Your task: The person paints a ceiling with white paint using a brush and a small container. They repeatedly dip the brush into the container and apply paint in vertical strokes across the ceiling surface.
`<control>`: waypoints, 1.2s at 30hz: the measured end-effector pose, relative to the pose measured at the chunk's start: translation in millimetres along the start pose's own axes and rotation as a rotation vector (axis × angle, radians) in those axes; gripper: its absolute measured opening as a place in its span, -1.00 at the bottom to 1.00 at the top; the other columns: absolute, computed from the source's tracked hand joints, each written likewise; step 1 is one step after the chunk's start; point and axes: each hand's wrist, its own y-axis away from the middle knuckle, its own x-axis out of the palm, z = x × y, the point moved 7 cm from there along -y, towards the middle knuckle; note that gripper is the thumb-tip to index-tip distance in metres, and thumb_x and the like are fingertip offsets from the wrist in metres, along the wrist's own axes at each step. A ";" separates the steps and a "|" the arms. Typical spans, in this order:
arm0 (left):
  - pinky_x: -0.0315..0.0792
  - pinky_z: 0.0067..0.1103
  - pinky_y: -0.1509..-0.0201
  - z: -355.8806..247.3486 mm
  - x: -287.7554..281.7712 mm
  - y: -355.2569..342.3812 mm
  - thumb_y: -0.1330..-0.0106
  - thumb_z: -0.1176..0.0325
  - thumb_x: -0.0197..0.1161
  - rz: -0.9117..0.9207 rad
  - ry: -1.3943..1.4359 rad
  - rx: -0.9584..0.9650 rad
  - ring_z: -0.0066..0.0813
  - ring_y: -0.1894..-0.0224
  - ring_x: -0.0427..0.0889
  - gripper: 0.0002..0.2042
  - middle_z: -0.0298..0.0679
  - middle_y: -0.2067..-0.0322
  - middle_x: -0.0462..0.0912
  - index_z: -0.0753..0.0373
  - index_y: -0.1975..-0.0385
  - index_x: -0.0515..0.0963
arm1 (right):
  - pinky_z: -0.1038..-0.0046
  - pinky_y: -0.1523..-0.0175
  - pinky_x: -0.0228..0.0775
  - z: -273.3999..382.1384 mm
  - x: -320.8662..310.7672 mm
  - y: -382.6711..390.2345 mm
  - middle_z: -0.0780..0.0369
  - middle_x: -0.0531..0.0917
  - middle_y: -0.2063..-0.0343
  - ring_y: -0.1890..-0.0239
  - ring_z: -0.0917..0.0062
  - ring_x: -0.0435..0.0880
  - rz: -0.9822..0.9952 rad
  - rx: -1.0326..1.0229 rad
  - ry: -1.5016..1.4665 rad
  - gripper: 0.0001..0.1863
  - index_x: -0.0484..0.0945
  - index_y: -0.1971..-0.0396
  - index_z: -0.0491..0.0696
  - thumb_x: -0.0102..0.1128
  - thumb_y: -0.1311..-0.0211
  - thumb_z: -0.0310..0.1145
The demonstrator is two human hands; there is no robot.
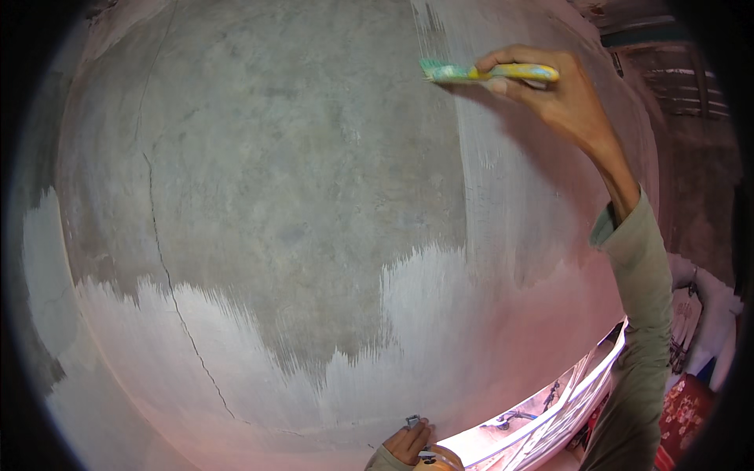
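Up at the right side of the broad grey cement wall (298, 157), the right hand (561, 93) is holding the yellow-handled paintbrush with green bristles (474, 74), thumb and fingers pinching the handle with no gap to spare. The handle is lying nearly level, presumably so the bristles are meeting the border between bare cement and the streaky white coat (542, 243); whether they are touching cannot be told. Low down, the left hand (405, 445) is curling beside a small grey fitting (413, 421) and a rounded orange-tan object (441, 458), perhaps steadying something; its exact grip is not showing clearly.
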 end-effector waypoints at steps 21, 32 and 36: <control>0.44 -0.17 -0.30 -1.6 -5.6 -7.3 0.02 0.37 0.57 0.006 0.146 -0.078 0.16 -0.25 0.51 -0.25 0.11 -0.22 0.53 0.25 -0.29 0.47 | 0.36 0.09 0.57 -40.1 -39.2 -132.0 0.16 0.78 0.24 0.23 0.43 0.74 -0.204 -0.044 -0.114 -0.75 0.71 0.11 -0.21 0.35 -0.25 -0.43; 0.45 -0.19 -0.29 -4.4 -10.4 -6.0 0.07 0.39 0.60 -0.042 0.120 -0.047 0.15 -0.24 0.51 -0.21 0.09 -0.23 0.52 0.22 -0.29 0.48 | 0.28 -0.03 0.55 -29.6 30.6 -66.3 0.03 0.75 0.16 0.17 0.27 0.76 -0.389 -0.296 0.155 -0.72 0.68 0.07 -0.27 0.31 -0.27 -0.45; 0.44 -0.17 -0.29 3.5 2.9 -1.8 0.08 0.36 0.60 -0.010 0.126 -0.041 0.15 -0.24 0.52 -0.21 0.10 -0.23 0.52 0.23 -0.29 0.48 | 0.29 0.06 0.58 -31.4 19.5 -65.7 0.00 0.74 0.13 0.19 0.26 0.75 -0.343 -0.166 0.004 -0.71 0.67 0.06 -0.26 0.30 -0.29 -0.42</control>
